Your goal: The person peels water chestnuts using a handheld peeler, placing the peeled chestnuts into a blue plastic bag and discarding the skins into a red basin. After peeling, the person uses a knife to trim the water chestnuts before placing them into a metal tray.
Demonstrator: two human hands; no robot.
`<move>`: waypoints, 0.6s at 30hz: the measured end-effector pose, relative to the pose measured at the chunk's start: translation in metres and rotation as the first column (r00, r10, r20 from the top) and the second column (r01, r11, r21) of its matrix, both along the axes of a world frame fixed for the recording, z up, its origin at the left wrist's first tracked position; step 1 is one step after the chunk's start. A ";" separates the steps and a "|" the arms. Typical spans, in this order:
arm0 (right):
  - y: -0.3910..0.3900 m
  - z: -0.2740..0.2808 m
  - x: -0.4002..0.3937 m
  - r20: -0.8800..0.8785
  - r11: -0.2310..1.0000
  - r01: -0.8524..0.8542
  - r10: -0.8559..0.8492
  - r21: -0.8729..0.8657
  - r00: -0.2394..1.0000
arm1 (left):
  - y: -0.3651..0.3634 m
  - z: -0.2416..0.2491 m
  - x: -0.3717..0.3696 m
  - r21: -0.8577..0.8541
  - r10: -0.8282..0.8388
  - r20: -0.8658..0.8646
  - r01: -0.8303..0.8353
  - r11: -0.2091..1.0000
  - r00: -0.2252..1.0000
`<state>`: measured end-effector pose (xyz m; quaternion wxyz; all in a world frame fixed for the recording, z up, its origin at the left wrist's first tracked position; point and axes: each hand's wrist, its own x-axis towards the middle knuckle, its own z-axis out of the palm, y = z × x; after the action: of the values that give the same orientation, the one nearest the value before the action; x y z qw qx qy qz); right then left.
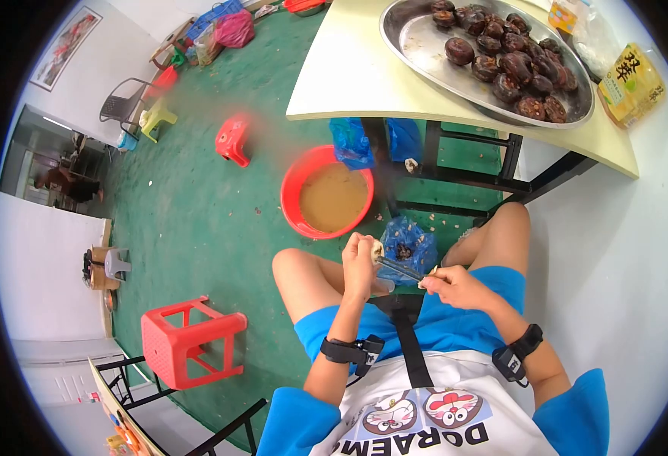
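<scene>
My left hand (358, 266) is closed around a partly peeled, whitish water chestnut (378, 251), held above my lap. My right hand (457, 287) grips a narrow dark knife (401, 267), whose tip reaches the water chestnut. Its handle is mostly hidden by the fingers, where pale scraps cling. Beneath the hands, an open blue plastic bag (417, 245) on the floor has dark peelings inside. Unpeeled dark brown water chestnuts (516, 67) are heaped on an oval metal tray (421, 53) on the table.
A red basin (291, 209) of cloudy water stands in front of my knees. The pale table (341, 76) with black legs is at upper right, with a yellow packet (632, 85) beside the tray. Red stools (170, 349) stand on the green floor. Peel scraps lie near the bag.
</scene>
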<state>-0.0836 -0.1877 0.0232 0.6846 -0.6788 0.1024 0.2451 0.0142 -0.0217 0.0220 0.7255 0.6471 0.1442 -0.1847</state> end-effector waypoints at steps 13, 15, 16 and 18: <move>0.010 -0.010 0.002 0.530 0.817 0.369 -0.093 -0.443 0.843 | 0.008 -0.007 0.000 -0.201 -0.015 -0.221 -0.031 0.979 0.975; 0.001 -0.003 0.002 0.441 0.874 0.239 -0.032 -0.423 0.897 | 0.011 -0.011 0.002 -0.263 0.000 -0.248 -0.067 0.963 0.969; -0.001 0.002 0.002 0.351 0.915 0.110 0.037 -0.387 0.935 | 0.012 -0.009 0.003 -0.263 -0.001 -0.249 -0.067 0.962 0.968; -0.001 0.006 0.002 0.324 0.925 0.066 0.063 -0.373 0.944 | 0.011 -0.003 0.004 -0.224 -0.010 -0.286 -0.057 0.973 0.958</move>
<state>-0.0816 -0.1883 0.0293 0.5482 -0.8294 0.0320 0.1029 0.0178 -0.0103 0.0195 0.7694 0.5235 0.2324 -0.2828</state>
